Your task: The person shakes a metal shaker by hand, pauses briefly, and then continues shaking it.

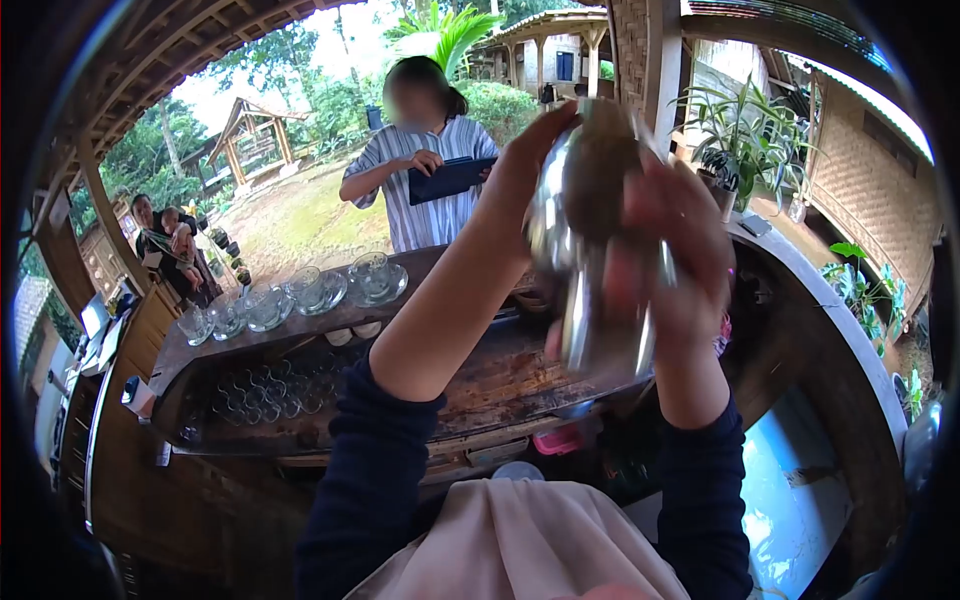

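Observation:
A shiny metal shaker [577,290], blurred by motion, is held up in front of me at the upper centre right. My left hand [540,150] is wrapped round its upper left side, near the top. On the right side, my right hand [680,230] grips the shaker, its fingers smeared but bent round the metal. Both forearms are raised above the dark wooden counter [500,375].
Glass cups on saucers [318,290] line the raised counter ledge, and small glasses [265,395] stand below them. Across the counter a person [420,160] holds a dark tablet or folder [452,180]. A phone [755,224] and potted plants [735,150] are at right.

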